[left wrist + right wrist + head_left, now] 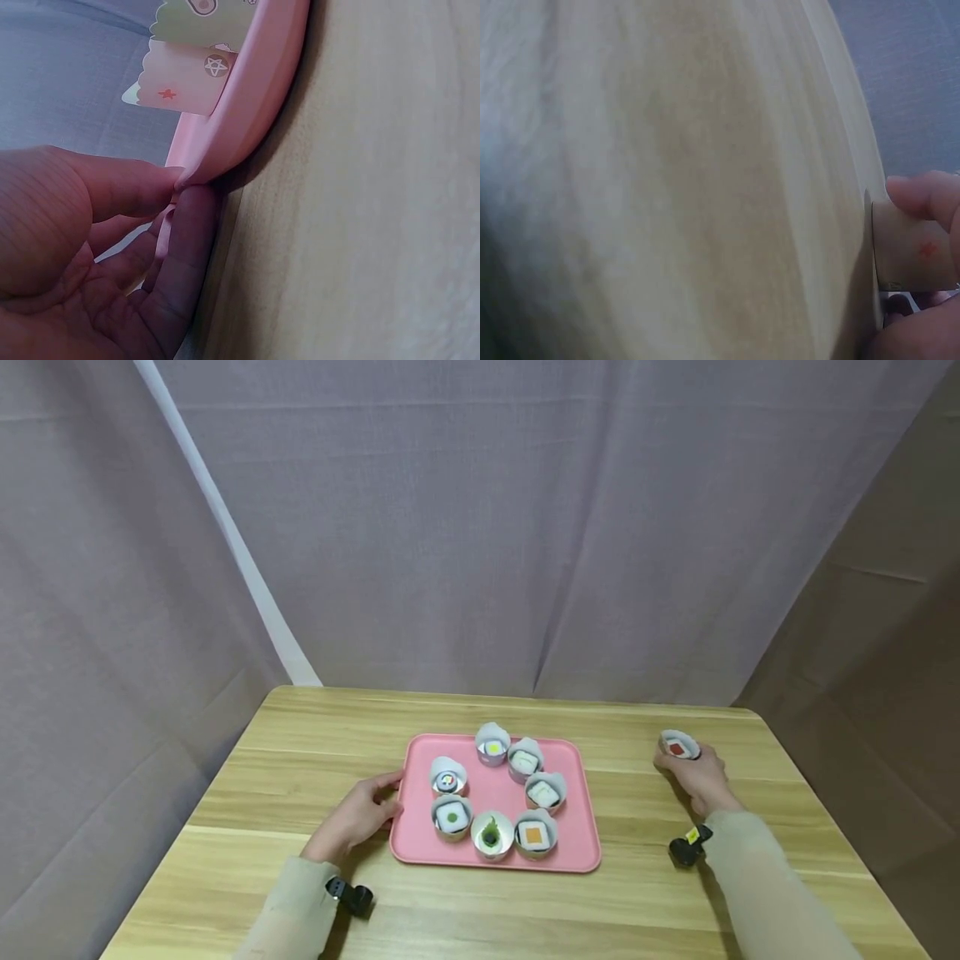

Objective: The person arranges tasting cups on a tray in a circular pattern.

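At its left rim, a pink tray (491, 867) is pinched by my left hand (358, 814); the left wrist view has the thumb above the rim and a finger beneath it. Several paper cups stand on the tray in a loose ring, each with a small sushi-like piece inside, such as the orange-topped piece (534, 836) and the green-leaf piece (491, 833). Far to the right, my right hand (699, 774) grips a paper cup (911, 251) from its sides. Inside that cup lies a white piece with a red top (676, 748). Whether its base touches the table is unclear.
The wooden table (300, 731) has rounded back corners, and a grey curtain (450, 568) hangs behind it. More cloth hangs at both sides. Each wrist carries a small black camera, the left one (360, 900) near the table's front and the right one (684, 852) beyond the tray's right side.
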`<control>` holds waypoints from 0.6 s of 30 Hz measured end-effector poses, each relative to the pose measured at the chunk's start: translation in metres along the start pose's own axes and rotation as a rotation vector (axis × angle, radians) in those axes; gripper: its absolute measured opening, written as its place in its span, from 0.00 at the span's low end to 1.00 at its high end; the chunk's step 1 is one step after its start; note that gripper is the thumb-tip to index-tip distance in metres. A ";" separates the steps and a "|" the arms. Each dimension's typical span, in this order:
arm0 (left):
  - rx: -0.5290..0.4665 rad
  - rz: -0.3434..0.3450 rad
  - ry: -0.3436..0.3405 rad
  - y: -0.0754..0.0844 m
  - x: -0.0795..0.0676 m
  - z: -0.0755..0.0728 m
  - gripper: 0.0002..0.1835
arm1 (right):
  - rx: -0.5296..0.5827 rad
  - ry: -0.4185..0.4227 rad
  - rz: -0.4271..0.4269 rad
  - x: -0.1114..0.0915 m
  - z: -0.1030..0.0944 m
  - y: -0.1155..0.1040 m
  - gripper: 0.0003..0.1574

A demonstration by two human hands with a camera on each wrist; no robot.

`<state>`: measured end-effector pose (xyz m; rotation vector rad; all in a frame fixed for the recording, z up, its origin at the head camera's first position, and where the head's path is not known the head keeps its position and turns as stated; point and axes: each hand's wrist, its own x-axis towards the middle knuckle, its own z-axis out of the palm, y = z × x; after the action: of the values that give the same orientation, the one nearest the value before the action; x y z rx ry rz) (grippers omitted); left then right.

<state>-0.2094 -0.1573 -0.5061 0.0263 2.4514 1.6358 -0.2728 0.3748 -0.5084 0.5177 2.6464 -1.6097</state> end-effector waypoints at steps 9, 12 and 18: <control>-0.009 -0.016 0.008 -0.002 0.001 -0.002 0.29 | 0.042 0.011 -0.033 0.004 0.005 0.004 0.50; -0.006 -0.013 0.000 -0.002 0.002 -0.002 0.29 | 0.066 0.018 -0.037 0.003 0.005 0.006 0.47; -0.004 -0.019 -0.008 0.001 0.002 -0.002 0.29 | 0.085 0.019 -0.057 0.002 0.003 0.005 0.47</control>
<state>-0.2121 -0.1589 -0.5050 0.0093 2.4346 1.6298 -0.2741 0.3745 -0.5144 0.4663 2.6389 -1.7485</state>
